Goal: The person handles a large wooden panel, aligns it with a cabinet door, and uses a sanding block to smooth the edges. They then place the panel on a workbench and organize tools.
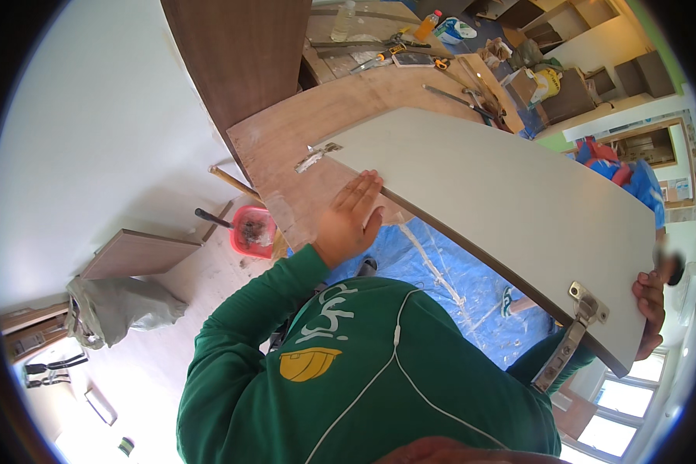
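Observation:
A pale grey-white cabinet door (510, 209) with a dark edge lies slantwise before me, its far part over a wooden worktop (278, 135). Against its near edge, by the left end, rests my left hand (352, 220), fingers stretched out and thumb apart. My right hand (649, 309) is wrapped round the door's right end; part of it is hidden behind the panel. One metal hinge (588, 309) is fixed near that end, its arm (561, 356) sticking out toward my body. Another metal hinge (321, 157) sits at the left end, beyond my left fingertips.
A tall brown panel (240, 62) rises at the far left. Tools (456, 97), a clear bottle (343, 22) and an orange-filled bottle (428, 25) are on the worktop. A red dustpan (253, 232) and a grey bag (124, 309) lie left. Blue sheeting (417, 271) covers floor below.

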A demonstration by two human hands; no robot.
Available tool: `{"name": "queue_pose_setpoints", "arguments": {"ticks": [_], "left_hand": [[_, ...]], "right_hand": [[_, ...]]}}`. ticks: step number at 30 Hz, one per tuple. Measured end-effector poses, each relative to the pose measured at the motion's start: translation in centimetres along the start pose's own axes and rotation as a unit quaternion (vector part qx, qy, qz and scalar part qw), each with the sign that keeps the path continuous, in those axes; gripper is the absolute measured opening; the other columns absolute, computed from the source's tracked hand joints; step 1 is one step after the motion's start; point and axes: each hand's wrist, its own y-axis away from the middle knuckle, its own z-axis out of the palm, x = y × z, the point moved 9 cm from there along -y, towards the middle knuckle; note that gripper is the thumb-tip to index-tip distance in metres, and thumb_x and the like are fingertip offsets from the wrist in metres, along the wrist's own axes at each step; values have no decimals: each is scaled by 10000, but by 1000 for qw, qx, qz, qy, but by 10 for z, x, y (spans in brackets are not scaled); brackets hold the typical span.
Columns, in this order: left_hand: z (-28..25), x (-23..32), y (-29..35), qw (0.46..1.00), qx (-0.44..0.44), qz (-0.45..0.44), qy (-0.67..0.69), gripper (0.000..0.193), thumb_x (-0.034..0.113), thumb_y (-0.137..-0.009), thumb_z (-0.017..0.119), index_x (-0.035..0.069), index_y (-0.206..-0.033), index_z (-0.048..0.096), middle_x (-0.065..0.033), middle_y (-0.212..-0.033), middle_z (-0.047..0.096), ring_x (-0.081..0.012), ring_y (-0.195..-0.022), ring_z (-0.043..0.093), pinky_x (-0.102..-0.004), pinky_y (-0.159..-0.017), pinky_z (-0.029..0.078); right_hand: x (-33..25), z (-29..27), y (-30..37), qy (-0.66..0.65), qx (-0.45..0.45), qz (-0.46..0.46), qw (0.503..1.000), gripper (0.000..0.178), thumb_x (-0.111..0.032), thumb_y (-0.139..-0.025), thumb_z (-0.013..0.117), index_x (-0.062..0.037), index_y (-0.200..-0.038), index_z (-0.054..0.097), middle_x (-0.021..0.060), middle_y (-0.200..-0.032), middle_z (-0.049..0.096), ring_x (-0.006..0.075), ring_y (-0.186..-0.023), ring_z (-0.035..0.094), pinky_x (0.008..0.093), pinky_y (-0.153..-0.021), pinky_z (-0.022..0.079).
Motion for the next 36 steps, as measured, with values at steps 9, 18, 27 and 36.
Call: {"name": "queue_pose_setpoints", "arguments": {"ticks": [9, 18, 27, 36], "left_hand": [[-14, 109, -24, 979, -43, 169, 102, 518, 82, -892, 669, -21, -1389, 564, -224, -1432, 577, -400, -1367, 536, -510, -1159, 429], [6, -16, 4, 992, 8, -88, 94, 576, 135, -890, 719, -34, -1408, 532, -244, -1450, 558, -437, -1392, 486, -481, -1190, 369], [56, -153, 126, 819, -98, -459, 330, 466, 337, -1025, 648, 38, -669, 612, -20, -502, 478, -172, -470, 555, -351, -491, 476], [85, -103, 65, 595, -112, -471, 641, 786, 570, -1031, 528, 7, -1543, 335, -161, -1374, 550, -325, -1220, 587, -476, -1054, 482]], "right_hand": [[-8, 13, 7, -11, 97, -8, 995, 640, -463, -1051, 176, -61, -1072, 673, 157, -946, 664, 312, -1081, 610, 558, -1132, 367], [-19, 26, -2, -32, 146, -7, 989, 627, -463, -1048, 181, -55, -992, 654, 155, -904, 652, 302, -1040, 609, 540, -1083, 396], [-18, 28, -15, -20, 204, -72, 976, 656, -547, -1041, 308, -24, -840, 648, 159, -746, 645, 303, -808, 603, 479, -844, 430], [-32, 22, -26, 7, 229, -85, 970, 614, -553, -1017, 470, -19, -766, 642, 147, -724, 670, 295, -719, 630, 442, -756, 439]]}}
